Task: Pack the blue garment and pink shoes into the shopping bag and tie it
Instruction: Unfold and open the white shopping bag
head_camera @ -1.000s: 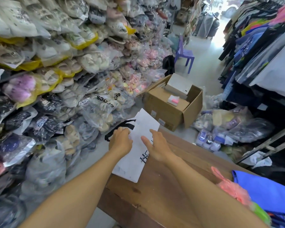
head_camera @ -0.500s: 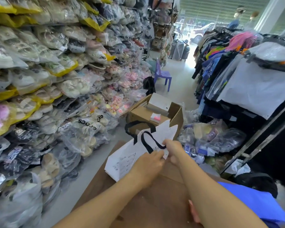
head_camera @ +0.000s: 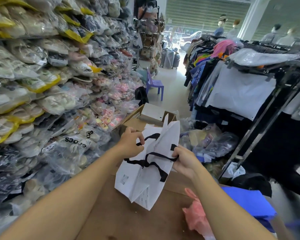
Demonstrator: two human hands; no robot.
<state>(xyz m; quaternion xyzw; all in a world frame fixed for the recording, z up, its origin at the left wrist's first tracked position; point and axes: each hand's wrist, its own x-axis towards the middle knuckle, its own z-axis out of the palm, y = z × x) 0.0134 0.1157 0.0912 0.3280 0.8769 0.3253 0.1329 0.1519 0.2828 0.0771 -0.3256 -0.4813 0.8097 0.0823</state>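
Note:
A white paper shopping bag (head_camera: pixel 139 177) with black ribbon handles hangs above the wooden table (head_camera: pixel 121 219), folded and partly spread. My left hand (head_camera: pixel 131 144) pinches its top edge on the left. My right hand (head_camera: pixel 184 161) grips the top edge and a black handle on the right. A folded blue garment (head_camera: pixel 246 203) lies on the table at the right, partly behind my right forearm. A pink plastic bag (head_camera: pixel 196 215) lies beside it under my right arm; I cannot tell what is inside.
Shelves of bagged shoes (head_camera: pixel 42 101) fill the left side. An open cardboard box (head_camera: pixel 137 122) stands just beyond the table. Clothes racks (head_camera: pixel 241 84) line the right, with plastic bags (head_camera: pixel 211 142) on the floor below. A purple chair (head_camera: pixel 154 84) stands in the aisle.
The shopping bag lay flat on the table under both hands; now both hands have lifted it and are pulling its top apart. The camera has tilted up towards the aisle.

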